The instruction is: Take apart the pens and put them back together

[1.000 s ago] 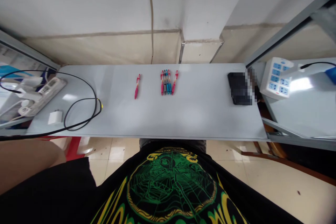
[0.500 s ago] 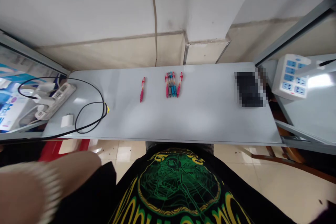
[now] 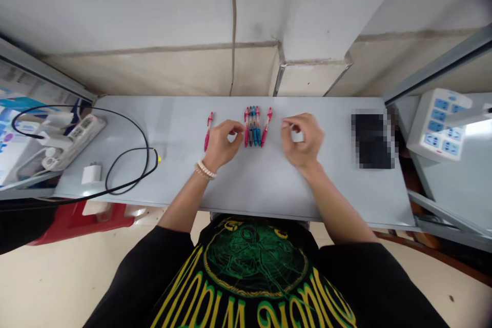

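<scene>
Several click pens lie side by side on the grey table: a pink pen (image 3: 246,136) at the left of the row, a grey-black pen (image 3: 251,136), blue pens (image 3: 257,136) and another pink pen (image 3: 265,130) leaning slightly at the right. My left hand (image 3: 223,144), with beaded bracelets, curls thumb and index finger into a ring right beside the row's left pen; I cannot tell whether it touches. A separate pink pen (image 3: 208,136) lies behind that hand. My right hand (image 3: 305,139) is pinched in a similar ring to the right of the row, with nothing visible in it.
A black cable (image 3: 132,179) loops over the table's left part near a white charger plug (image 3: 91,173) and a power strip (image 3: 79,143). A pixelated dark object (image 3: 372,141) lies at the right. Another power strip (image 3: 438,125) stands beyond the right frame. A wall rises behind the table.
Both hands have come up over the table to either side of the pen row; before, the left arm was low at the left. The view has shifted slightly.
</scene>
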